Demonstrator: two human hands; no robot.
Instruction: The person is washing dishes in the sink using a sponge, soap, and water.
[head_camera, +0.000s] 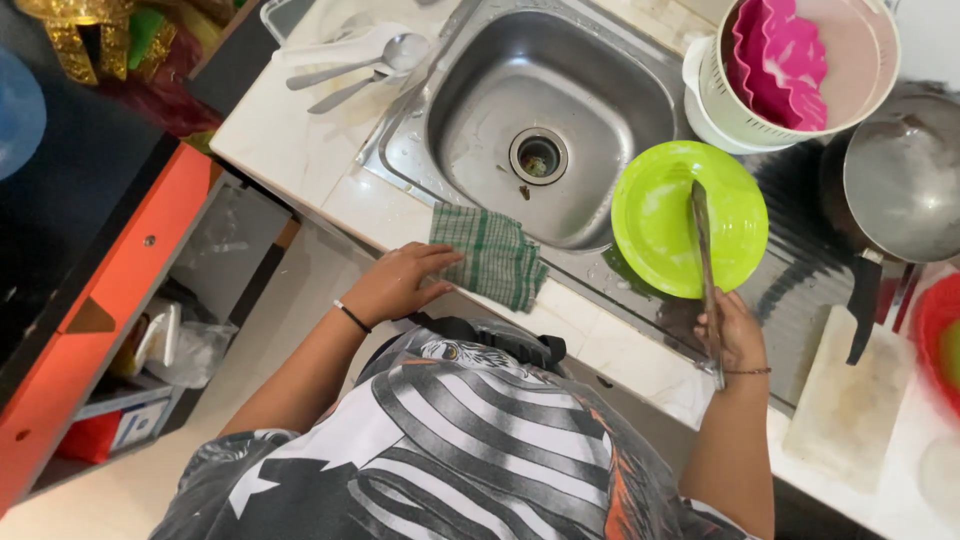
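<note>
1. Looking down from the head camera, I see the left hand (398, 283) lying flat, fingers together, on a green checked cloth (490, 255) that hangs over the front rim of the steel sink (470, 140). The right hand (735, 332) is closed around the handle of a long metal utensil (703, 270), a knife or tongs, I cannot tell which, whose far end lies across a lime green plate (655, 215).

2. My main worry is that plate: it sits at the join of basin and draining board, and it looks wet. A push from the utensil could tip it into the basin.

3. The cloth is only half supported. If the left hand drags it toward the body, it could slide off the bench (300, 150) onto the floor.

4. The utensil's handle end points back at the person's body; on a slippery grip it could twist or drop.

5. The white tiled bench looks wet around the sink. Spoons (360, 62) lie at the far left corner, a white basket (800, 110) with a pink piece inside stands beyond the plate, a grey pan (900, 180) sits at right beside a pale cutting board (850, 390).

6. An orange-edged shelf unit (100, 300) stands on the pale floor at left, so the room is tight.
</note>
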